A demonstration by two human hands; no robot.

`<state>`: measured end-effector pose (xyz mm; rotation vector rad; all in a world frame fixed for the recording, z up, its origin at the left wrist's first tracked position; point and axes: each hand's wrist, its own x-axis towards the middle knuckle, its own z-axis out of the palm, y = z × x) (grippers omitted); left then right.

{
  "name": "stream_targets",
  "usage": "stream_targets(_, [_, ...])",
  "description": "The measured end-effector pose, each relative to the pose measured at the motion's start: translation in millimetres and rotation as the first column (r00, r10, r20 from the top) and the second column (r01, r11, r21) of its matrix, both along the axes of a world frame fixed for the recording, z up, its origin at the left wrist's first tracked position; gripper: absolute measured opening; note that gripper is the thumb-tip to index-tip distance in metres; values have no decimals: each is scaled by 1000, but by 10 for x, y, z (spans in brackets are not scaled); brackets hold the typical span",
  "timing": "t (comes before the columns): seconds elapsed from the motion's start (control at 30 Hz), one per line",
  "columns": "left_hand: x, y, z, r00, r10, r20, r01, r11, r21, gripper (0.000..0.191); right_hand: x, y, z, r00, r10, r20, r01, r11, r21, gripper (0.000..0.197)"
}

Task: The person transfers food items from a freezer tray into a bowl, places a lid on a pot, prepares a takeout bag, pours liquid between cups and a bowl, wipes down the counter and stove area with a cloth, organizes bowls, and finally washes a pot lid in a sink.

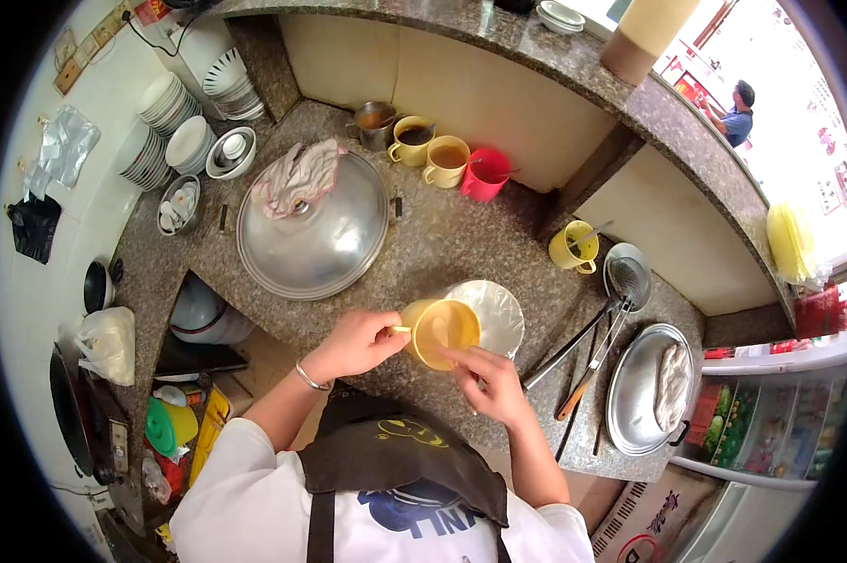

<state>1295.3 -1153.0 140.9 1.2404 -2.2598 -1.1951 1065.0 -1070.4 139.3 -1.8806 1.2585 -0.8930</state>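
My left hand (pixel 362 343) grips the handle of a yellow plastic mug (pixel 443 333), tilted so its opening faces up toward me. A pale substance shows inside it. My right hand (pixel 490 383) is at the mug's right side, its extended index finger at the rim; whether it touches is unclear. Partly behind the mug lies a round dish covered with clear plastic film (pixel 497 317). Beyond stand a metal cup (pixel 376 127), yellow mugs of dark (pixel 414 134) and brown (pixel 447 158) contents, and a red mug (pixel 486 174).
A large domed lid with a cloth (pixel 311 246) covers the counter's left part. Stacked plates (pixel 188 144) stand farther left. To the right are a yellow mug with a spoon (pixel 573 246), a wire strainer (pixel 626 278) and an oval lid (pixel 634 394). A person (pixel 739 116) is beyond the raised ledge.
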Motion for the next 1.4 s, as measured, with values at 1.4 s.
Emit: stream_targets(1.4, [-11,483,-303,979,168,-117,-165,986,34,21,-205,536,-544,304,-726,617,476,676,562,24])
